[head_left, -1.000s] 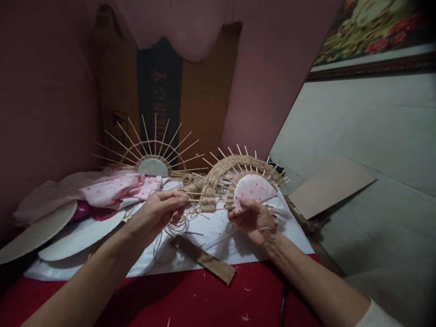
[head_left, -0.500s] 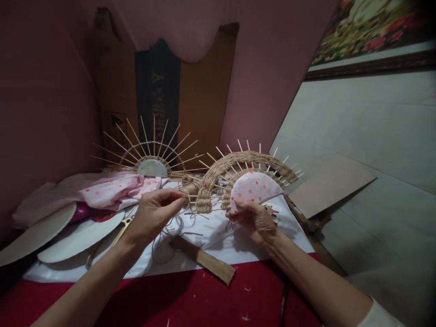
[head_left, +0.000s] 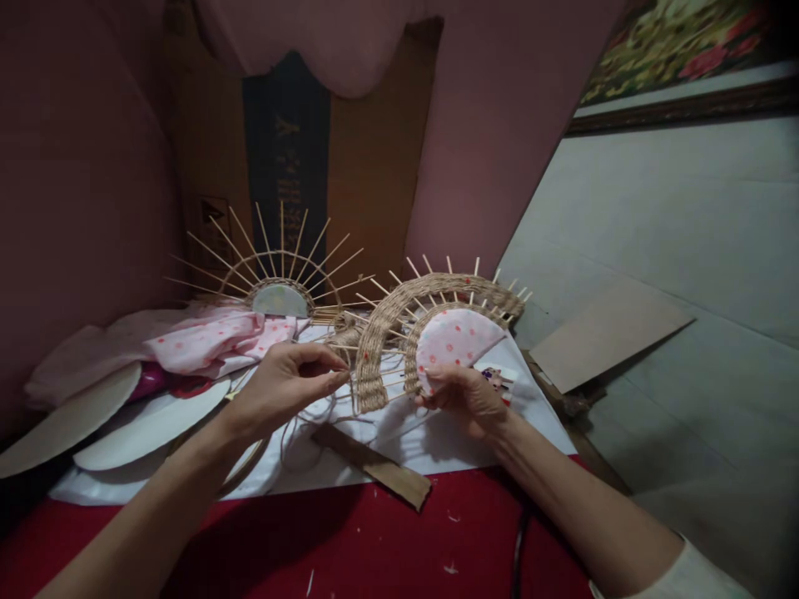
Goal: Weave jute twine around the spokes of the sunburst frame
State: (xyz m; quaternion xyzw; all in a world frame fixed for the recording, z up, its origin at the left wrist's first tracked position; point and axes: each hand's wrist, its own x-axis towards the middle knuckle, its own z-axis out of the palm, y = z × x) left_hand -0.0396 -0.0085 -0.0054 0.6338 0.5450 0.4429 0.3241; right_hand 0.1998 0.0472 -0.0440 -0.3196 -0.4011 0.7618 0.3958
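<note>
My right hand (head_left: 469, 399) grips the flat bottom edge of a half-round craft piece (head_left: 437, 320): a pink dotted fabric centre ringed by wooden sticks with jute twine woven through them. My left hand (head_left: 288, 384) is closed in a pinch at the piece's left end, on a strand of jute twine (head_left: 325, 412) that trails in loops onto the white sheet (head_left: 437, 441) below. The woven band ends in a thick patch just right of my left fingertips.
A second half-round frame of bare sticks (head_left: 279, 279) stands behind. Pink dotted cloth (head_left: 212, 341) and white half-round cards (head_left: 143, 420) lie at the left. A brown cardboard strip (head_left: 374, 466) rests on the sheet's front edge over red cloth (head_left: 374, 549). Cardboard board (head_left: 608, 333) at right.
The craft piece has dropped slightly and shifted left in my right hand. My left hand stays pinched at its left end, drawn a little lower.
</note>
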